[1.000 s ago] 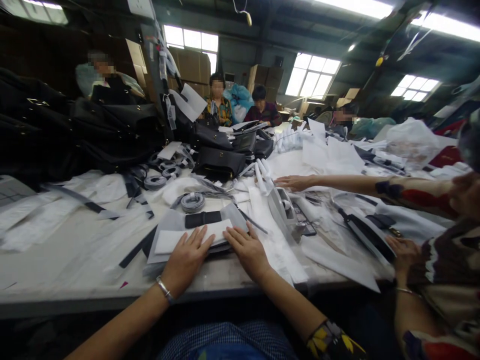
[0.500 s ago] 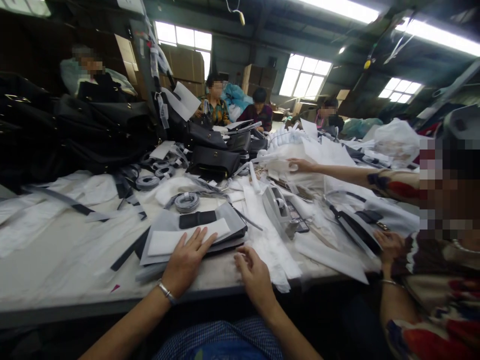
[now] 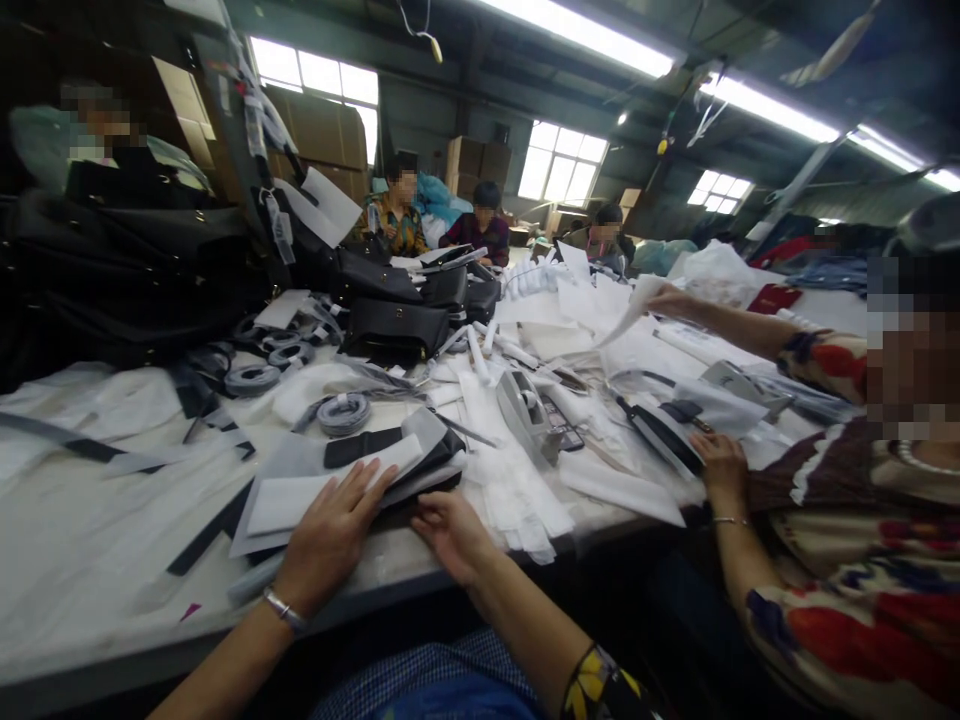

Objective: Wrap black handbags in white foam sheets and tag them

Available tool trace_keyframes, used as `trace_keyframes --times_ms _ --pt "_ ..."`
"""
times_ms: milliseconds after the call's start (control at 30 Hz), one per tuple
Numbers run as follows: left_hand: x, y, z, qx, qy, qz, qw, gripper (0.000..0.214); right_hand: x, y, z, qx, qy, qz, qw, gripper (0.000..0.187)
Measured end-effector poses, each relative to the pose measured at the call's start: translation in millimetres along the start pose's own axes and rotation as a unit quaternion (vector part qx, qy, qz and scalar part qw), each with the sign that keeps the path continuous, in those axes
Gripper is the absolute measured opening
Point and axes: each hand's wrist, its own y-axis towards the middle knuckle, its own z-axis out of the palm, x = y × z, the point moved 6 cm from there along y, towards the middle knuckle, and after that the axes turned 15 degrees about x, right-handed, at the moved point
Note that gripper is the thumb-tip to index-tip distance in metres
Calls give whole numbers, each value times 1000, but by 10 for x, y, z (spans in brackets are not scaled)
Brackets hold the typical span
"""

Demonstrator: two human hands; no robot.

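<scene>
My left hand (image 3: 324, 535) lies with fingers stretched out on a white foam sheet (image 3: 277, 503). That sheet rests on a black bag (image 3: 435, 450) partly covered by a translucent grey-white sheet (image 3: 244, 518). At the bag's front right edge is my right hand (image 3: 454, 538), its fingers loosely curled and apart, with nothing visible in them. Whether its fingertips touch the bag's underside I cannot tell. A dark strap (image 3: 210, 530) sticks out to the left of the bag.
Wrapped strap coils (image 3: 343, 413) lie behind, before black bags (image 3: 397, 328). Rightward are a grey tape dispenser (image 3: 525, 410), a phone (image 3: 564, 425) and white foam strips (image 3: 517, 490). A co-worker's hand (image 3: 721, 462) touches another black bag (image 3: 660, 437); their other hand (image 3: 666, 298) holds a white sheet.
The view has turned right, shifting everything left. My right hand has come closer to the bag's front edge, where the covering at the right now stands raised. The co-worker has lifted a white sheet.
</scene>
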Motion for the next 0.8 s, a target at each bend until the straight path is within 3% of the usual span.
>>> trace_keyframes --times_ms 100,233,667,733,800 --pt "29 -34 52 -15 6 -10 1000 56 17 6 257 58 -42 -22 997 41" --pt "15 -45 102 -30 7 -21 999 64 57 -11 449 81 -44 -60 994 33" --pt "58 -35 46 -33 21 -7 999 72 61 7 465 115 -63 -59 990 30" --pt "115 -13 14 -28 20 -3 999 70 93 -4 414 145 -116 -36 982 30" --pt "196 21 -53 -22 19 -11 1000 68 237 -29 295 168 -272 -49 946 28"
